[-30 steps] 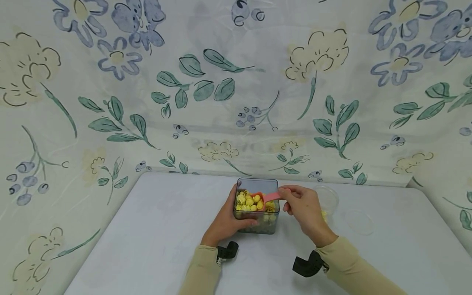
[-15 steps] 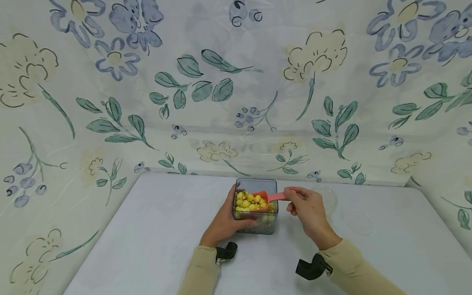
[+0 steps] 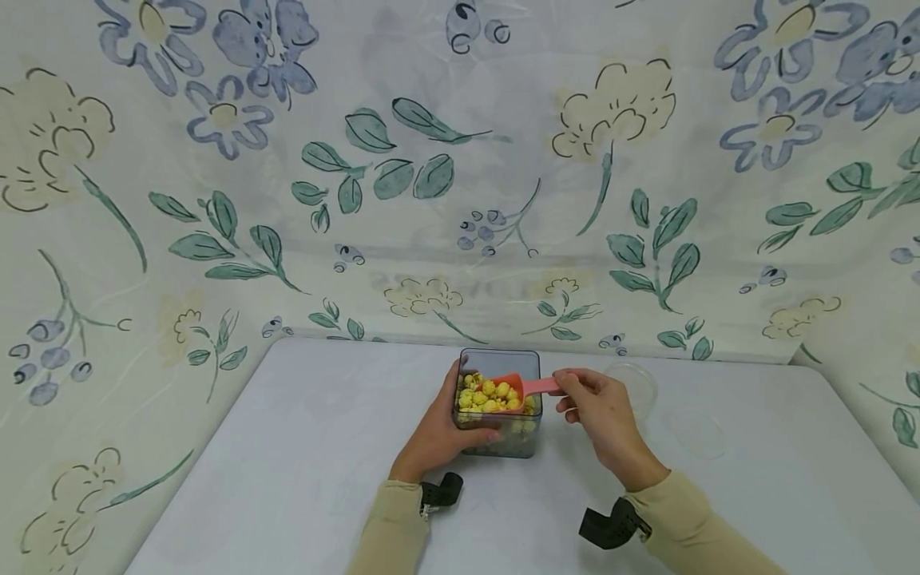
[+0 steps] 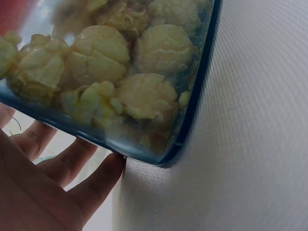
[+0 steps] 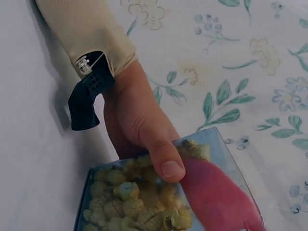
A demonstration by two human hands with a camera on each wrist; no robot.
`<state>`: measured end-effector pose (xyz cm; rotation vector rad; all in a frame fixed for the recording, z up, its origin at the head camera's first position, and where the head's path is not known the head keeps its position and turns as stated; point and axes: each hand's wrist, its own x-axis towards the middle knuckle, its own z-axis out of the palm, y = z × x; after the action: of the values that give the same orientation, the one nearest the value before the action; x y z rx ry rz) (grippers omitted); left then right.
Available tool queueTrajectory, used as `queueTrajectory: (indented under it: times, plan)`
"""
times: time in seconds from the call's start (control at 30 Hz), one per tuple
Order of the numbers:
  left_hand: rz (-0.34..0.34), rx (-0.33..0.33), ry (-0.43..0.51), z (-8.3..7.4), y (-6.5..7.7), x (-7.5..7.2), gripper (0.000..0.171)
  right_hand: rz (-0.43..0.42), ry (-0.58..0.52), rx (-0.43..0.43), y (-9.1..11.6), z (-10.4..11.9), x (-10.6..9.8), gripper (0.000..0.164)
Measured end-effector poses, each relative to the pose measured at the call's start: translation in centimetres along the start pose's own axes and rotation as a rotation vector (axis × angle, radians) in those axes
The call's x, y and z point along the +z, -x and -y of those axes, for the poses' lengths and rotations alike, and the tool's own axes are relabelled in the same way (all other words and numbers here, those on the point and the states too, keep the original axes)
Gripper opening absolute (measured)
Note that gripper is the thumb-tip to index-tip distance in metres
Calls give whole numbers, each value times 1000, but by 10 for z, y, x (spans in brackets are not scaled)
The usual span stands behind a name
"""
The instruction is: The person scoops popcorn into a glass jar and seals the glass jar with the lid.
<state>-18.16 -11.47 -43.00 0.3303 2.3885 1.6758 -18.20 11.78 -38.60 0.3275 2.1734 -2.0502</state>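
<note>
My left hand (image 3: 442,435) grips a clear grey square container (image 3: 499,446), thumb across its near wall and fingers along its left side. Yellow popcorn (image 3: 476,402) partly fills it. My right hand (image 3: 607,415) pinches the handle of a pink scoop (image 3: 541,386), whose bowl lies inside the container with popcorn in it. In the left wrist view, several fingers (image 4: 98,187) touch the edge of the container. The right wrist view shows the scoop (image 5: 216,197) through the clear wall and the left thumb (image 5: 167,161) on the container; the right hand is out of that view.
A clear round tub (image 3: 640,382) stands behind my right hand, partly hidden by it. To its right a clear round lid (image 3: 695,431) lies flat on the white table (image 3: 309,463). A floral cloth (image 3: 517,263) hangs behind the table.
The scoop has drawn slightly right and levelled, with its bowl showing more popcorn. My right hand has shifted slightly right and down. The left hand and container stay nearly still.
</note>
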Motion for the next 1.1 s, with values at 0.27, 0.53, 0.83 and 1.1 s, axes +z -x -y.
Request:
queueTrajectory:
  times: [0.27, 0.53, 0.83, 1.1]
  plan:
    - [2, 1, 2, 1, 0, 0, 113, -32, 22, -20, 1, -1, -1, 34]
    - [7, 5, 8, 2, -1, 0, 114, -67, -32, -12, 0, -2, -1, 31]
    - [8, 18, 2, 4, -2, 0, 112, -79, -12, -21, 0, 0, 10, 30]
    - [2, 21, -7, 5, -2, 0, 112, -81, -49, -28, -1, 0, 16, 27]
